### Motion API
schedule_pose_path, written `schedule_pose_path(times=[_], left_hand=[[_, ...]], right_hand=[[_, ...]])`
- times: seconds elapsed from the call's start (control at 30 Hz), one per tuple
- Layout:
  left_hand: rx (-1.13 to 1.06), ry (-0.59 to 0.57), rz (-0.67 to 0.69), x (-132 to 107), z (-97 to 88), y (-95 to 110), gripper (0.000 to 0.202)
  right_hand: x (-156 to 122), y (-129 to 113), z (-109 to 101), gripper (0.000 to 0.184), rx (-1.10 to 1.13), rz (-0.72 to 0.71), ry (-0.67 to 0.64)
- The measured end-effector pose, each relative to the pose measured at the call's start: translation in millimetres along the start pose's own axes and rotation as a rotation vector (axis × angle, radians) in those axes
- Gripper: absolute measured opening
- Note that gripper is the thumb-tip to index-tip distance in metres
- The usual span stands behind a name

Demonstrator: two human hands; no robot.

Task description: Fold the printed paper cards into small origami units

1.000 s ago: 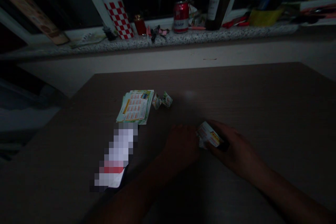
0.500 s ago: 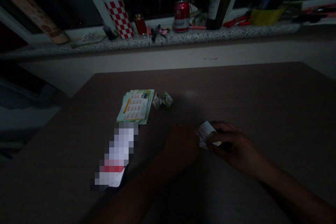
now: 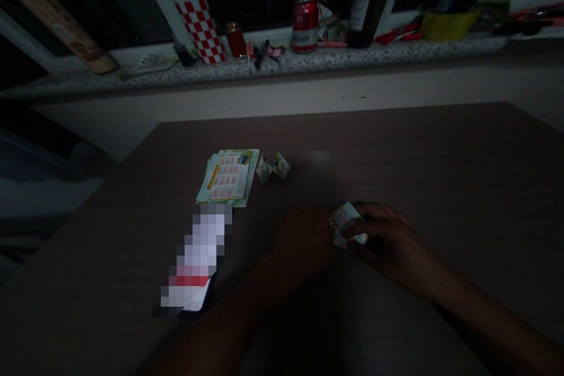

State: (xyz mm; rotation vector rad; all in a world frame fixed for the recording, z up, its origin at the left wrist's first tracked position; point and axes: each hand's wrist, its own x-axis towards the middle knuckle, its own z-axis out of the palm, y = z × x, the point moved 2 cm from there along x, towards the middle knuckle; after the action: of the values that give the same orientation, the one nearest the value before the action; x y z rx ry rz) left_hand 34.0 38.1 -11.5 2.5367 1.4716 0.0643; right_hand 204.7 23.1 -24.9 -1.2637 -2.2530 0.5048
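Observation:
Both my hands rest on a dark brown table [image 3: 396, 147] in dim light. My right hand [image 3: 388, 241] is closed over a small folded printed paper [image 3: 345, 218], fingers pressing on its top. My left hand [image 3: 304, 241] is curled into a loose fist and touches the paper's left edge. A stack of printed paper squares [image 3: 229, 177] lies to the far left. Two small folded paper pieces [image 3: 273, 167] stand beside that stack.
A phone-like flat object with a blurred screen [image 3: 196, 258] lies left of my left forearm. A stone windowsill [image 3: 308, 61] behind the table carries a red can [image 3: 305, 24], a dark bottle [image 3: 365, 6], a red-and-white checkered object [image 3: 200, 29] and assorted clutter.
My right hand's fingers have folded over the paper, covering more of it. The paper now looks smaller and more closed. My left hand has hardly moved.

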Motion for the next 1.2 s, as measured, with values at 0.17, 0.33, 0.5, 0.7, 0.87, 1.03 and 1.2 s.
schedule_pose_path(times=[0.17,0.33,0.5,0.7,0.87,1.03,1.2], left_hand=[[-0.017,0.004,0.015,-0.5,-1.5,0.0,0.023],[-0.031,-0.029,0.014,-0.1,-4.2,-0.3,0.021],[-0.079,-0.021,0.015,-1.1,-5.5,-1.0,0.022],[-0.105,0.042,-0.023,-5.0,-4.2,1.0,0.028],[-0.087,0.059,-0.049,-6.0,-3.1,3.9,0.033],[-0.07,0.065,-0.071,-6.0,-5.0,5.1,0.031],[-0.07,0.056,-0.076,-6.2,-3.9,4.3,0.035]], right_hand=[[-1.6,-2.8,-1.3,0.042,-0.083,-0.009,-0.044],[-1.9,-6.1,-4.3,0.047,-0.134,-0.01,-0.095],[-0.3,-1.2,-1.6,0.047,-0.153,-0.016,-0.086],[1.8,-1.4,-0.9,0.044,-0.149,0.004,-0.105],[2.3,-4.4,-3.0,0.045,-0.137,0.027,-0.111],[2.5,-2.4,-1.4,0.045,-0.129,0.057,-0.088],[3.1,-0.3,-2.1,0.041,-0.114,0.057,-0.115]])
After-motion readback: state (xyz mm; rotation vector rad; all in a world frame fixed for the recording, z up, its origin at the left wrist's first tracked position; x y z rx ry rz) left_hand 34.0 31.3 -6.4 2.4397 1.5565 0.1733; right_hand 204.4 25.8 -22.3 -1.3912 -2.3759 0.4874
